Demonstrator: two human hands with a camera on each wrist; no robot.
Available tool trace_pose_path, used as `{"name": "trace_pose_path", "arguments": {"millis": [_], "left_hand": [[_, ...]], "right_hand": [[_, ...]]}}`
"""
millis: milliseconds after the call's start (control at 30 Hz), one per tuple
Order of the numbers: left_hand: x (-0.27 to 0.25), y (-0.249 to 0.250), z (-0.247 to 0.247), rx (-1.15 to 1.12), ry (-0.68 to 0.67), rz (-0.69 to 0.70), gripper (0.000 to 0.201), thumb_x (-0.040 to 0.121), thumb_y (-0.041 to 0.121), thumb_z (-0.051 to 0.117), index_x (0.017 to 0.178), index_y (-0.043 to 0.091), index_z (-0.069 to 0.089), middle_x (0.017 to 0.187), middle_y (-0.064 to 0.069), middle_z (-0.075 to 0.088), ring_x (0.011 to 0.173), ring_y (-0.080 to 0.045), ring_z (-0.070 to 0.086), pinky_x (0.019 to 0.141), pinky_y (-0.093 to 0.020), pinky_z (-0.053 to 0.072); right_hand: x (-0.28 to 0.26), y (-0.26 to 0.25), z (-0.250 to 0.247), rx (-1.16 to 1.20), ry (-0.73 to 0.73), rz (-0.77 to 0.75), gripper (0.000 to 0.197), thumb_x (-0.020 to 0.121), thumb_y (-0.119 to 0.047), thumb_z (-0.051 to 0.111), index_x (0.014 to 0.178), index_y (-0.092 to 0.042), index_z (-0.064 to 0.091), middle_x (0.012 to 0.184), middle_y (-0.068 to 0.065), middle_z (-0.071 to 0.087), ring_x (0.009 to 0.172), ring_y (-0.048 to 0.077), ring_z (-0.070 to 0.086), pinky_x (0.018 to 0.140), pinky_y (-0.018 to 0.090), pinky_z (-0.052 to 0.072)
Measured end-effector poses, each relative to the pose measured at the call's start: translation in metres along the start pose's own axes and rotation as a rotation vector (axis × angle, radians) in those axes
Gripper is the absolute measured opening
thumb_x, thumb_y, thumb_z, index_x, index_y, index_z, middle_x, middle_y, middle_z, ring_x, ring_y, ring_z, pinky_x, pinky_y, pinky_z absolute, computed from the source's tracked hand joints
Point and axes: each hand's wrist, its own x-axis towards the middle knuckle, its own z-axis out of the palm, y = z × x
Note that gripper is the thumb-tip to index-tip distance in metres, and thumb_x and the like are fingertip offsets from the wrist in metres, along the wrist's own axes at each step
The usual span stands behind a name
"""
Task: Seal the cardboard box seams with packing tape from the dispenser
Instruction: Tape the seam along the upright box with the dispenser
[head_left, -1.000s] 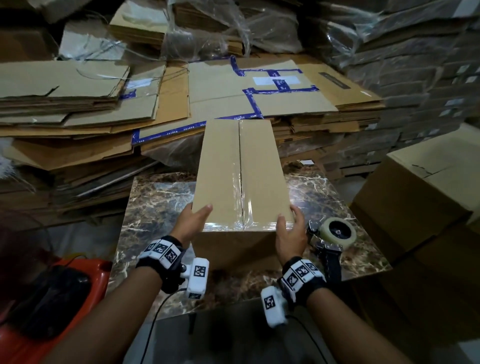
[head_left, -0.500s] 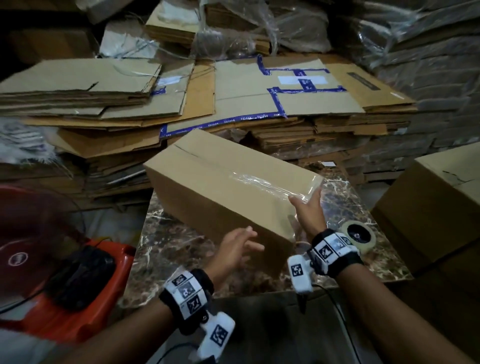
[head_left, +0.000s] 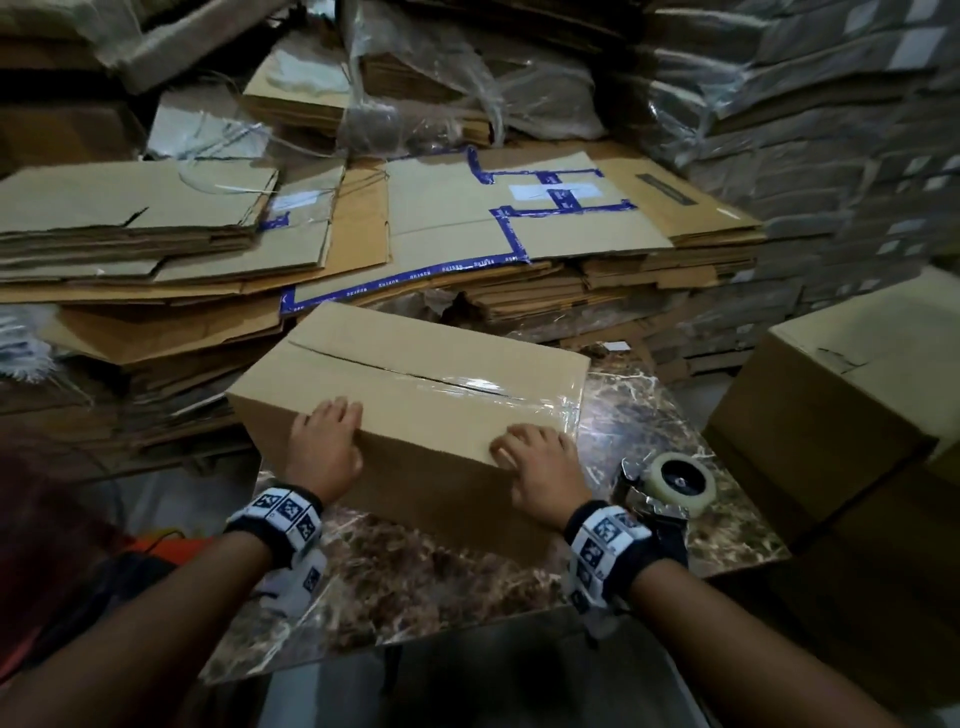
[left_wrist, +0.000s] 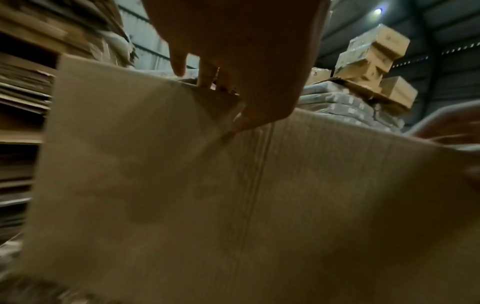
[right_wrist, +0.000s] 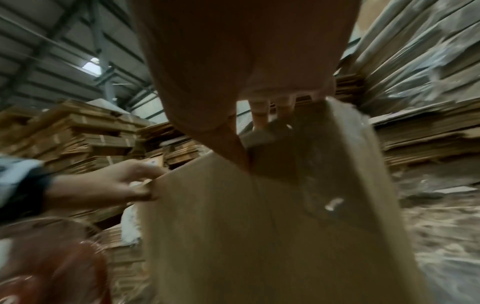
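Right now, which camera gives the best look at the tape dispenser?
The head view: the tape dispenser sits whole on the marble table, right of the cardboard box. Both wrist views are filled by the box and hands; the dispenser doesn't appear in either.

Your head camera looks forward and down from above onto the cardboard box on the marble table, both forearms reaching in from the bottom edge. Your left wrist camera sits low and very close to the box's near side, aimed up past the left hand toward the roof. Your right wrist camera does likewise under the right hand — it also catches the left hand. All three share the box.
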Motion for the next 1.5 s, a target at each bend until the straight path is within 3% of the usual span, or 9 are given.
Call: {"name": "trace_pose_path", "arguments": {"millis": [167,367,533,700,933,1033,1200,1400,1500], "left_hand": [[-0.015,0.014,-0.019,-0.268,0.128,0.124,0.027,0.087,0.034,0.067,0.111,0.022,0.067,0.105,-0.001,0.071,0.099,-0.024,0.064,0.085,-0.038,0.047],[-0.006,-0.045,-0.023,-0.497,-0.003,-0.45,0.082,0.077,0.033,0.081,0.144,0.017,0.037,0.16,-0.021,0.015,0.143,-0.042,0.022,0.111,-0.054,0.03],[-0.016,-0.055,-0.012,-0.924,-0.02,-0.503,0.083,0.065,0.034,0.087,0.137,0.021,0.048,0.124,0.0,0.064,0.115,-0.022,0.059,0.098,-0.039,0.048],[-0.064,0.001,-0.008,-0.848,0.025,-0.406,0.068,0.073,0.04,0.08,0.13,0.021,0.048,0.114,0.008,0.063,0.102,-0.015,0.062,0.089,-0.036,0.054],[-0.054,0.039,-0.028,-0.841,0.149,-0.312,0.022,0.092,0.026,0.066,0.11,0.014,0.066,0.104,-0.001,0.067,0.097,-0.016,0.063,0.079,-0.024,0.046],[-0.006,0.007,-0.03,-0.781,0.216,-0.401,0.04,0.089,0.024,0.068,0.125,0.01,0.057,0.127,-0.011,0.054,0.117,-0.027,0.053,0.097,-0.037,0.045],[0.031,-0.025,-0.014,-0.965,-0.083,-0.4,0.075,0.085,0.018,0.074,0.148,0.008,0.035,0.154,-0.014,0.038,0.139,-0.027,0.039,0.115,-0.043,0.033],[0.0,-0.003,-0.011,-0.881,0.071,-0.398,0.034,0.082,0.032,0.077,0.101,0.014,0.055,0.114,-0.011,0.062,0.103,-0.027,0.059,0.086,-0.042,0.051],[-0.023,0.025,-0.012,-0.808,0.048,-0.376,0.035,0.079,0.044,0.076,0.086,0.02,0.051,0.084,-0.005,0.062,0.079,-0.027,0.06,0.07,-0.041,0.05]], "right_hand": [[0.036,0.03,-0.02,-0.037,0.107,0.369,0.033,0.084,-0.02,0.064,0.116,-0.024,0.058,0.139,0.011,0.044,0.126,0.035,0.039,0.104,0.055,0.038],[0.033,-0.003,0.003,0.099,0.114,0.386,0.051,0.087,-0.035,0.068,0.131,-0.019,0.049,0.143,0.014,0.038,0.127,0.037,0.039,0.101,0.048,0.045],[0.033,-0.034,0.033,0.32,0.026,0.267,0.065,0.091,-0.032,0.065,0.147,-0.019,0.035,0.164,0.012,0.004,0.143,0.043,0.027,0.114,0.047,0.035],[0.038,-0.017,0.026,0.509,0.135,0.282,0.044,0.085,-0.023,0.073,0.125,-0.01,0.058,0.145,0.016,0.045,0.124,0.039,0.054,0.108,0.052,0.041],[0.023,-0.002,0.017,0.553,0.255,0.379,0.059,0.087,-0.005,0.062,0.142,-0.008,0.042,0.154,0.019,0.032,0.132,0.035,0.045,0.111,0.038,0.036],[0.012,-0.011,0.021,0.614,0.25,0.427,0.056,0.089,-0.017,0.065,0.14,-0.009,0.042,0.14,0.018,0.049,0.122,0.032,0.051,0.1,0.035,0.041],[-0.003,-0.02,0.029,0.697,0.082,0.303,0.063,0.087,-0.039,0.07,0.138,-0.019,0.04,0.13,0.011,0.056,0.112,0.026,0.058,0.096,0.037,0.048],[-0.016,0.013,0.033,1.089,0.155,0.463,0.112,0.065,-0.034,0.089,0.151,-0.029,0.017,0.136,0.007,0.049,0.124,0.031,0.051,0.101,0.053,0.048],[-0.02,0.044,0.033,1.084,0.376,0.637,0.083,0.065,-0.032,0.086,0.133,-0.026,0.039,0.111,0.0,0.063,0.105,0.025,0.064,0.09,0.051,0.055]]}}
